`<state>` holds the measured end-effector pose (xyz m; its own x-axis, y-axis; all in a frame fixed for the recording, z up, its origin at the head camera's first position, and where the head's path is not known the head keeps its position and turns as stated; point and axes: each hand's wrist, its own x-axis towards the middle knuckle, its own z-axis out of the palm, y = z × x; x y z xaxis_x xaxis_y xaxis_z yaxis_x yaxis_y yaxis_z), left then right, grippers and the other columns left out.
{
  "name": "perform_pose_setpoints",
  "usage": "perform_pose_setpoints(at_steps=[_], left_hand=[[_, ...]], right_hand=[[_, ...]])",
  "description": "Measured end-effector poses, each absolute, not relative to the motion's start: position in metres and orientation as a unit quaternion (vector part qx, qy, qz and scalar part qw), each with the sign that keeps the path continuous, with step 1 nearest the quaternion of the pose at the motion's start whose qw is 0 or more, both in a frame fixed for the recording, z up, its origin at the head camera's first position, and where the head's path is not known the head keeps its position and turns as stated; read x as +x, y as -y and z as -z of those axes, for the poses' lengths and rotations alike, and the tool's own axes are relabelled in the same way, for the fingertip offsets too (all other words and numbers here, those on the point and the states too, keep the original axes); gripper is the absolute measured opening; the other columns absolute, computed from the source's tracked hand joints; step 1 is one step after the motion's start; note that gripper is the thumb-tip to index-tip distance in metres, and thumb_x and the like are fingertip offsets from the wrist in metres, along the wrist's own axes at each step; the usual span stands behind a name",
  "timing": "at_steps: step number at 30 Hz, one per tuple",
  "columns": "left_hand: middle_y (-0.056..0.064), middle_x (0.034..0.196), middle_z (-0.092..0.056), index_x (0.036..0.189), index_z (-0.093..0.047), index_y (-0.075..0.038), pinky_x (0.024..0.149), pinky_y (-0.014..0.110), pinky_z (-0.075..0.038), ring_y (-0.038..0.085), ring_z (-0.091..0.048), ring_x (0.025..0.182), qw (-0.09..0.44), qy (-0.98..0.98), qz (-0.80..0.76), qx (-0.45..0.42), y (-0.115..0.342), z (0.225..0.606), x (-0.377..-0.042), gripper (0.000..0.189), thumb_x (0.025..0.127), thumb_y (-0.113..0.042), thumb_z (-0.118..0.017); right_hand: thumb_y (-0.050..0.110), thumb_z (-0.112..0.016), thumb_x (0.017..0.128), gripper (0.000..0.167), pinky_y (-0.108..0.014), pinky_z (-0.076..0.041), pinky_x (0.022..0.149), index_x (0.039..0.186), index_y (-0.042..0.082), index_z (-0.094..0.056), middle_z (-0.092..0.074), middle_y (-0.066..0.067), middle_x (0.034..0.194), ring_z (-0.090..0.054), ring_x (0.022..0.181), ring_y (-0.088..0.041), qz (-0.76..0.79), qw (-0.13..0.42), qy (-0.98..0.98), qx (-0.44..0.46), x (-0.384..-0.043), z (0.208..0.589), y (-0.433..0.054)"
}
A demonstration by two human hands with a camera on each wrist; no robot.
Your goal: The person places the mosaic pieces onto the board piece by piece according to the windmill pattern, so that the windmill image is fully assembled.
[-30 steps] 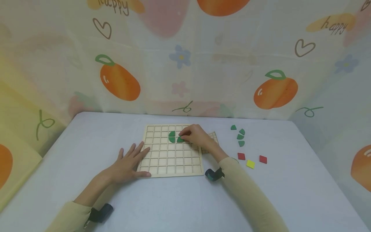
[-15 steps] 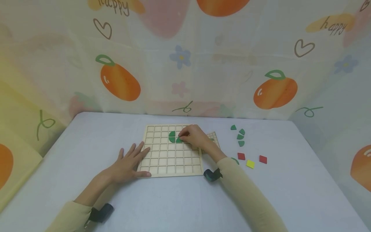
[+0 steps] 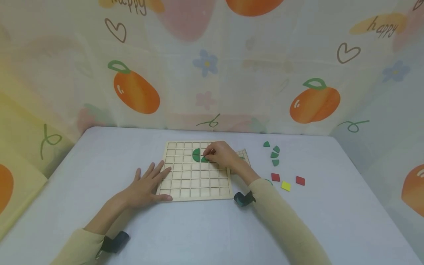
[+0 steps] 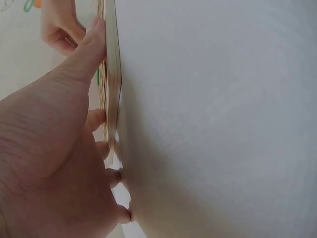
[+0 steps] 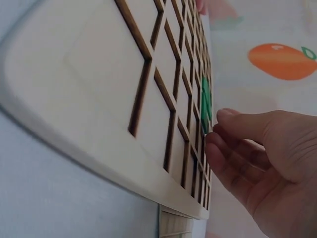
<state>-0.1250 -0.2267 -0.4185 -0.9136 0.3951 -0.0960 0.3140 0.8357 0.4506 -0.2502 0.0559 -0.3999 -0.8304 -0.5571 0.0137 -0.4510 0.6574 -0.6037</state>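
Note:
A wooden grid board (image 3: 185,184) lies flat on the white table. My left hand (image 3: 144,189) rests at its left edge, fingers spread and straight; in the left wrist view the thumb (image 4: 91,47) lies along the board's side. Over the upper middle cells, my right hand (image 3: 222,154) pinches at a green quarter-circle piece (image 3: 204,159), fingertips right at the grid. Two more green quarter-circles (image 3: 196,151) sit in cells just left of it. From the right wrist view, the curled fingers (image 5: 215,151) reach the green pieces (image 5: 205,101), partly hiding them.
A smaller gridded card (image 3: 244,154) shows from behind the right wrist. Several loose green pieces (image 3: 275,155) lie at the right, with a red square (image 3: 275,177), a yellow square (image 3: 286,186) and another red square (image 3: 300,180) nearer. A printed cloth (image 3: 248,92) hangs behind the table.
The right hand has shifted very slightly left at the same cells, the green piece under its fingertips shifting a little with it. The left hand stays in place on the board.

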Motion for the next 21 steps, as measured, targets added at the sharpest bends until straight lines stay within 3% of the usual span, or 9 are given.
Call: perform_pose_setpoints(at_steps=[14, 21], left_hand=[[0.021, 0.162, -0.01, 0.155, -0.028, -0.009, 0.106, 0.074, 0.004, 0.049, -0.003, 0.146, 0.095, -0.954, -0.212, 0.188, 0.223, 0.416, -0.126, 0.101, 0.08, -0.066, -0.066], [0.021, 0.162, -0.01, 0.154, -0.028, -0.008, 0.106, 0.075, 0.004, 0.05, -0.004, 0.145, 0.095, -0.954, -0.216, 0.185, 0.223, 0.416, -0.126, 0.101, 0.08, -0.065, -0.067]], right_hand=[[0.012, -0.067, 0.094, 0.013, -0.026, -0.051, 0.079, 0.102, 0.005, -0.075, -0.072, 0.002, 0.092, -0.062, 0.083, -0.011, 0.313, 0.07, -0.895, -0.311, -0.23, 0.377, -0.079], [0.017, -0.065, 0.096, 0.015, -0.029, -0.052, 0.083, 0.104, 0.008, -0.074, -0.071, 0.002, 0.095, -0.062, 0.087, -0.013, 0.312, 0.078, -0.905, -0.277, -0.225, 0.371, -0.097]])
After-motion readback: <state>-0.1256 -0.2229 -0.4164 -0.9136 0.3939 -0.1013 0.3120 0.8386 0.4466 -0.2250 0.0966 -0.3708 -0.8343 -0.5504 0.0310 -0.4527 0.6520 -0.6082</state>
